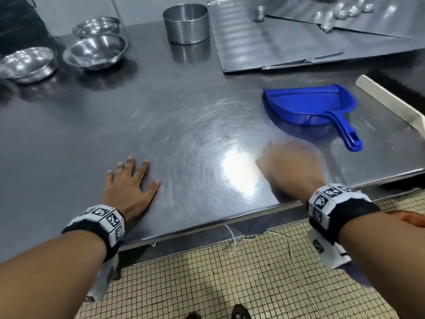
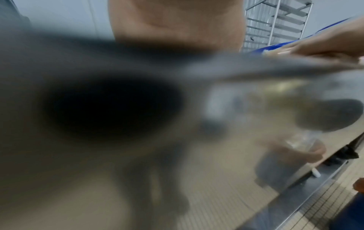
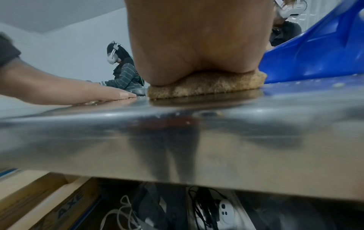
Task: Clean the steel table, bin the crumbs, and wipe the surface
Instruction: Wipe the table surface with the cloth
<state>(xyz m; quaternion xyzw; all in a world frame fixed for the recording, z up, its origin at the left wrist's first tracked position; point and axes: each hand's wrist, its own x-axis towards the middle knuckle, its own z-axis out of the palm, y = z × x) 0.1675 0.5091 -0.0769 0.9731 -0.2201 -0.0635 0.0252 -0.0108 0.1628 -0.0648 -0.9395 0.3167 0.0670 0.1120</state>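
My left hand point(image 1: 132, 178) lies flat on the steel table point(image 1: 184, 111) near its front edge, fingers spread and holding nothing. My right hand point(image 1: 289, 162), blurred by motion, presses down on the table to the right of a bright glare patch. In the right wrist view its palm point(image 3: 197, 38) sits on a brown fuzzy cloth point(image 3: 206, 86); the fingers are hidden there. A blue dustpan point(image 1: 308, 107) lies just beyond the right hand, handle pointing at the front edge. A few small crumbs point(image 3: 339, 84) lie by the dustpan point(image 3: 315, 54).
Three steel bowls point(image 1: 95, 51) stand at the back left, a round steel tin point(image 1: 185, 23) at the back middle, and flat steel trays point(image 1: 299, 42) at the back right. The front table edge point(image 1: 230, 219) drops to a tiled floor point(image 1: 230, 284). Another person point(image 3: 122, 70) sits beyond.
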